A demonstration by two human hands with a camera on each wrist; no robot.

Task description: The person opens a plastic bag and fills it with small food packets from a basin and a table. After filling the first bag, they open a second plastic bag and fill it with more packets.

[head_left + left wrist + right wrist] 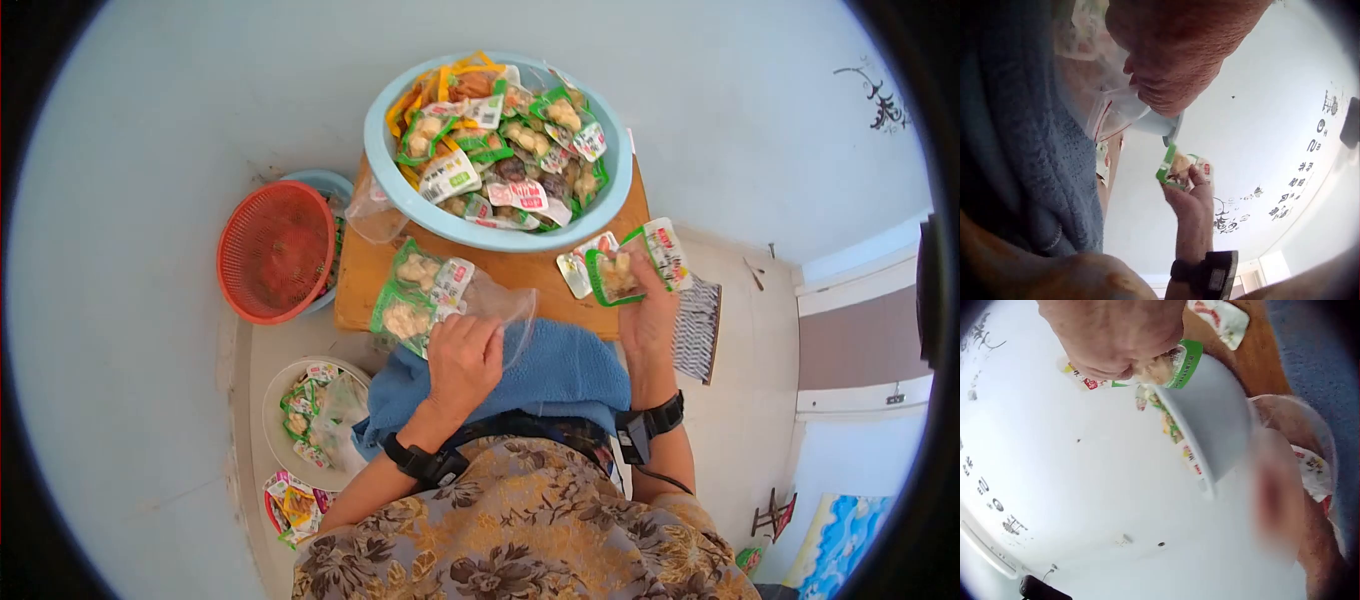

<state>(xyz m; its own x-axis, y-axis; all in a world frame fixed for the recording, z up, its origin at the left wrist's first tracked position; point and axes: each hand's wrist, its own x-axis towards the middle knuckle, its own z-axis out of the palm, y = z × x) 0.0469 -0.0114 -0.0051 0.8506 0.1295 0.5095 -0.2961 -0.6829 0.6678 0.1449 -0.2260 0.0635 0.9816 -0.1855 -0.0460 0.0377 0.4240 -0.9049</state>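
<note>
My left hand point(465, 365) grips a clear plastic zip bag point(512, 310) low over the front of the wooden table. Green-edged snack packets point(408, 320) with pale, lumpy pieces lie in and against that bag; the left fingers partly hide them. On the right, my right hand point(650, 315) pinches a single green-and-white snack packet point(615, 278), thumb across its face. The same packet point(1179, 167) shows upright in the left wrist view. Under it, a white packet point(580, 268) lies on the table. Behind both hands stands a light blue basin point(470, 232) heaped with packets.
The wooden table point(360, 290) carries the basin. At the left are a red plastic basket point(235, 250), a pale tub point(275, 445) with packets, and more colourful packets point(295, 505) on the floor. A blue towel point(560, 375) covers the lap. Walls stand close behind.
</note>
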